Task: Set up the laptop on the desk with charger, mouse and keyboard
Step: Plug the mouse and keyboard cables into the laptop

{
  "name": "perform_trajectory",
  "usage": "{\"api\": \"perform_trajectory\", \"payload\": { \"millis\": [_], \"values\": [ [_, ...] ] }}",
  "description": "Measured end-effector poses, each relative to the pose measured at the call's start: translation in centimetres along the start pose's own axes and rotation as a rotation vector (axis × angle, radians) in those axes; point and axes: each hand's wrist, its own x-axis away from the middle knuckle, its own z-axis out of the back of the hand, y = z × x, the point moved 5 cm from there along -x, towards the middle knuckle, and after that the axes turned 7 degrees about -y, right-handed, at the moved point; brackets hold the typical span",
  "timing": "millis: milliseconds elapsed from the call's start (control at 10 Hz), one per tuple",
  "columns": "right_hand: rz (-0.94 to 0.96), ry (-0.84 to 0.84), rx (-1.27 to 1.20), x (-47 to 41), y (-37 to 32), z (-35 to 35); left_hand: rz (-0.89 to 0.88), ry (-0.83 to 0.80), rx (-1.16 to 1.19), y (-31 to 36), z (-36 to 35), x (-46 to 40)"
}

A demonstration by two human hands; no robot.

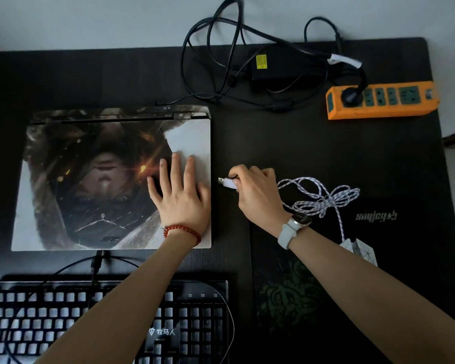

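Fingers [235,177] of the right hand [258,195] are pinching the mouse's USB plug [227,183], aiming it at nine o'clock toward the closed laptop [90,179], which the flat, relaxed left hand [180,198] is steadying; next, it needs lining up with a side port.

keyboard [111,321]: cut off by the left and bottom edges, partly covered by the left forearm
mouse [360,249]: mostly hidden behind the right forearm
USB plug [227,183]: rear end hidden in the right hand [255,193]
keyboard legends: too small to read

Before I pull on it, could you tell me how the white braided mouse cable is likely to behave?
Probably floppy: the mouse cable lies in loose loops. It may snag, since those loops cross. Its plug, pinched in the right hand, looks rigid.
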Motion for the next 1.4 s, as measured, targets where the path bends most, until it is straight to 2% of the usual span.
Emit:
{"api": "perform_trajectory", "payload": {
  "millis": [300, 500, 700, 800, 1400],
  "values": [
    [-0.003, 0.007, -0.142, -0.3, -0.7, -0.4, -0.002, 0.014, 0.010, 0.0, 0.0, 0.0],
    [0.077, -0.011, -0.087, 0.2, -0.8, -0.7, -0.010, 0.025, 0.010, -0.1, -0.2, -0.1],
    [0.116, 0.069, 0.042, 0.0, -1.0, -0.7, -0.011, 0.028, 0.011, 0.0, -0.2, -0.1],
    [0.129, 0.131, 0.033, 0.3, -1.1, -0.5, -0.012, 0.029, 0.010, 0.0, -0.1, -0.1],
    [0.152, 0.145, -0.018, -0.4, -1.8, -0.5, -0.008, 0.013, 0.008, 0.2, -0.2, 0.0]
  ]
}}
